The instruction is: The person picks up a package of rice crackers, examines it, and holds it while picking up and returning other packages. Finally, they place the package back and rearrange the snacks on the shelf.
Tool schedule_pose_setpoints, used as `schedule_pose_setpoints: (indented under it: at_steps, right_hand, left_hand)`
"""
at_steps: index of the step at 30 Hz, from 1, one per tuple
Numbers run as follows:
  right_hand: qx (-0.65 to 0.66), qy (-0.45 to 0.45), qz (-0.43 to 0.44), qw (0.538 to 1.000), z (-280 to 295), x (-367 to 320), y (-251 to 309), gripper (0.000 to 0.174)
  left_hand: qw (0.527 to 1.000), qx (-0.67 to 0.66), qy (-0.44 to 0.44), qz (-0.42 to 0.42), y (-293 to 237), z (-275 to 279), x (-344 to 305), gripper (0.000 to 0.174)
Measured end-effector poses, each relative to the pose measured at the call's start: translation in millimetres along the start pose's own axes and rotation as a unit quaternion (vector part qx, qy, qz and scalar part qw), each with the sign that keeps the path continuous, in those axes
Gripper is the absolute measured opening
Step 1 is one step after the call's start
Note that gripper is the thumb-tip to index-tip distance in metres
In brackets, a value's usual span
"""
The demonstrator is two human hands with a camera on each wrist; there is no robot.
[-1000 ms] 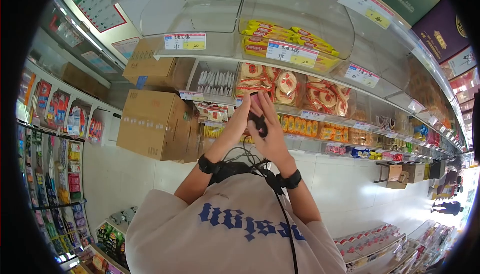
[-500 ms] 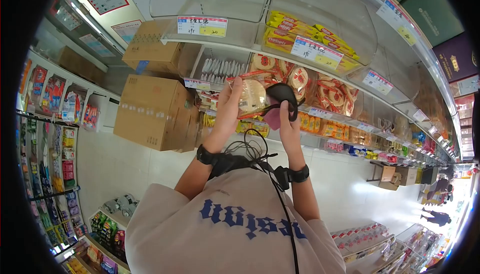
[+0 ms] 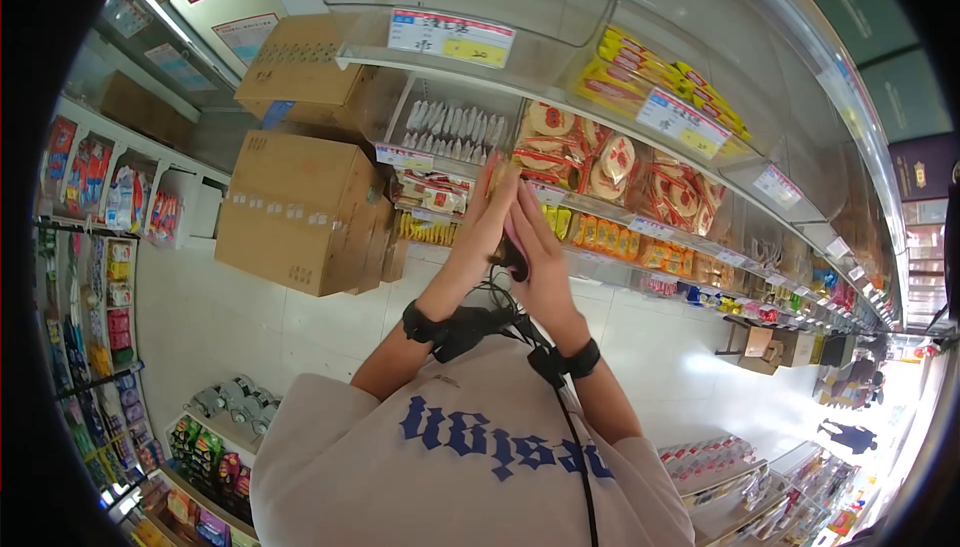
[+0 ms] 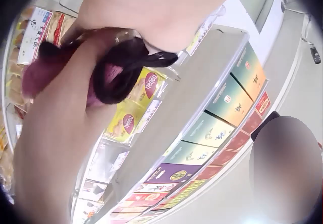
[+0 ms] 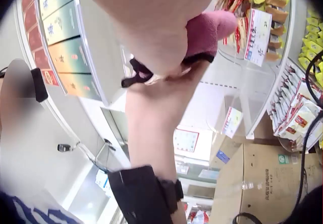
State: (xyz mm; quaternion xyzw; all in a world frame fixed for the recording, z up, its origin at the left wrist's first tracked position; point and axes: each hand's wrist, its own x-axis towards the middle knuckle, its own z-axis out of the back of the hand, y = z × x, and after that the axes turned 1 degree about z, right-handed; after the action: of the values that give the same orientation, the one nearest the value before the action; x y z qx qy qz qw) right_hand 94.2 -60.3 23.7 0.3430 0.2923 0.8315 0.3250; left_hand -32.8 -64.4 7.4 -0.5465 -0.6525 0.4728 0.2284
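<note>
Bright lighting, glare lower right, curved fisheye edges, wrist views soft.

The left hand [image 4: 146,12] and right hand [image 4: 70,95] meet around a pink cloth [image 4: 43,78] with a black loop [image 4: 108,95]; beyond sit yellow packets [image 4: 122,123] (Nabati, I read) and boxed goods [image 4: 221,105].

A hand could pass above the floor [image 3: 240,329] at left, between the shirt [image 3: 460,457] and the cartons [image 3: 300,212], at least 2 stacked far left. Clear shelf fronts [image 3: 560,77] bar the far side. Black cables [image 3: 515,322] loop on the near side of the left hand [image 3: 478,247] and right hand [image 3: 540,267]. The upper right bin [image 3: 690,42] seems to have headroom over its yellow packets [image 3: 625,72], though glare blurs its depth.
</note>
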Motion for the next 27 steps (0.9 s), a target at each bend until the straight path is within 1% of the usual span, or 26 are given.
schedule_pose_setpoints:
  at_steps: [1, 2, 3, 4, 5, 6, 7, 10, 11, 13, 14, 15, 16, 18, 19, 20, 22, 23, 26, 27]
  right_hand:
    - [0.087, 0.041, -0.031, 0.995, -4, -1, 2, 0.081]
    - [0.064, 0.053, -0.009, 0.997, -5, 0, 2, 0.078]
    - [0.04, 0.065, 0.014, 0.997, -4, 4, 0, 0.075]
    - [0.018, 0.077, 0.036, 0.996, -5, 7, -1, 0.072]
    - [0.025, 0.085, 0.037, 0.995, -7, 10, 0, 0.069]
    - [0.032, 0.092, 0.038, 0.995, -9, 14, 3, 0.066]
    - [0.038, 0.099, 0.039, 0.994, -11, 17, 4, 0.063]
    - [0.189, 0.077, -0.063, 0.977, -23, 17, -1, 0.058]
    - [0.206, 0.05, -0.089, 0.973, -26, 18, 1, 0.057]
    - [0.238, 0.047, -0.154, 0.958, -29, 24, 9, 0.059]
    - [0.183, 0.057, -0.123, 0.974, -33, 26, 11, 0.061]
    - [0.126, 0.065, -0.092, 0.986, -37, 28, 13, 0.063]
    - [0.07, 0.068, -0.061, 0.993, -41, 30, 16, 0.065]
    - [-0.015, 0.123, 0.051, 0.991, -58, 29, 32, 0.065]
    - [0.007, 0.128, 0.066, 0.99, -69, 27, 35, 0.064]
    - [0.016, 0.161, 0.074, 0.984, -74, 25, 36, 0.062]
    - [0.033, 0.227, 0.09, 0.969, -82, 24, 37, 0.058]
    - [0.093, 0.223, 0.07, 0.968, -86, 24, 38, 0.05]
    - [0.177, 0.264, 0.043, 0.947, -81, 33, 28, 0.04]
    - [0.236, 0.244, -0.06, 0.939, -79, 30, 27, 0.033]
  left_hand:
    - [1.0, -0.026, 0.003, -0.004, 4, 7, 6, 0.067]
    - [0.999, -0.051, 0.006, -0.006, 9, 13, 10, 0.068]
    - [0.998, -0.059, 0.026, 0.009, 7, 19, 9, 0.07]
    - [0.999, -0.039, 0.011, 0.029, 7, 23, 7, 0.066]
    - [0.999, -0.019, -0.005, 0.05, 6, 27, 3, 0.065]
    - [0.997, 0.001, -0.021, 0.072, 1, 29, -1, 0.068]
    - [0.996, 0.018, -0.018, 0.082, -13, 29, -6, 0.068]
    - [0.99, 0.103, 0.08, 0.061, -22, 49, -2, 0.068]
    - [0.98, 0.145, 0.088, 0.101, -26, 56, -4, 0.066]
    - [0.994, 0.082, 0.055, 0.037, -25, 55, -10, 0.063]
    - [0.998, 0.052, 0.04, 0.007, -25, 56, -14, 0.062]
    - [0.996, 0.032, 0.054, 0.056, -24, 68, -13, 0.059]
    - [0.998, -0.02, 0.002, 0.058, -23, 71, -12, 0.059]
    - [0.985, -0.126, -0.102, 0.063, -24, 74, -11, 0.059]
    - [0.992, -0.085, -0.09, -0.008, -20, 89, 1, 0.058]
    - [0.984, -0.162, -0.08, 0.0, -16, 105, 5, 0.057]
    - [0.949, -0.311, -0.056, 0.017, -21, 132, 7, 0.057]
    - [0.949, -0.306, -0.072, 0.03, -25, 143, 8, 0.053]
    - [0.932, -0.357, -0.064, 0.008, -17, 162, 7, 0.052]
    - [0.923, -0.378, -0.067, 0.005, -20, 163, 6, 0.049]
